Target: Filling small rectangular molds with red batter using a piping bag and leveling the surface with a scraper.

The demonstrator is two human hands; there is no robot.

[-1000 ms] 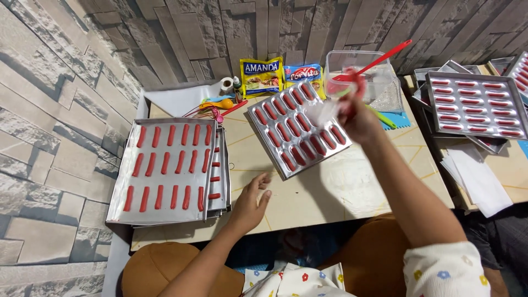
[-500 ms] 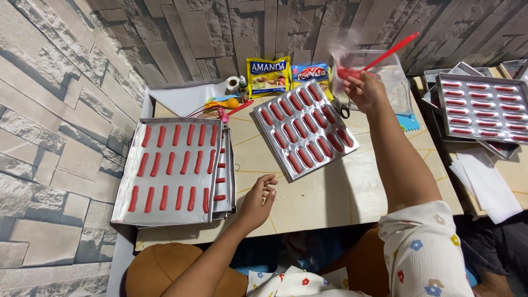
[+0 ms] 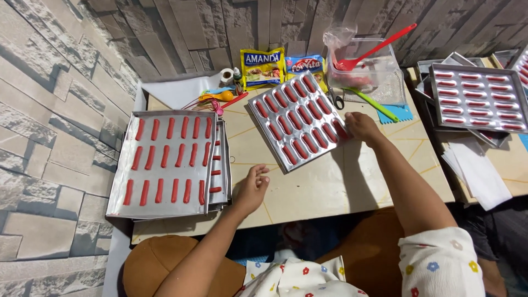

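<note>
your right hand [image 3: 360, 126] grips the right edge of the moulded metal tray [image 3: 298, 125] — fingers pinched narrow on its rim — and the tray sits tilted on the middle of the table [image 3: 352, 187], its oval hollows filled with red batter. your left hand [image 3: 252, 190] rests near you on the table, fingers loosely spread and holding nothing, just right of the stack of flat trays [image 3: 168, 163] lined with piped red strips. far from you, beyond the moulded tray, a clear plastic tub [image 3: 367, 69] holds a red spatula [image 3: 379, 48] — a green spatula [image 3: 374, 103] lies beside it. two snack packets [image 3: 281, 66] lean at the far wall. more filled trays [image 3: 477, 98] sit at the far right.
</note>
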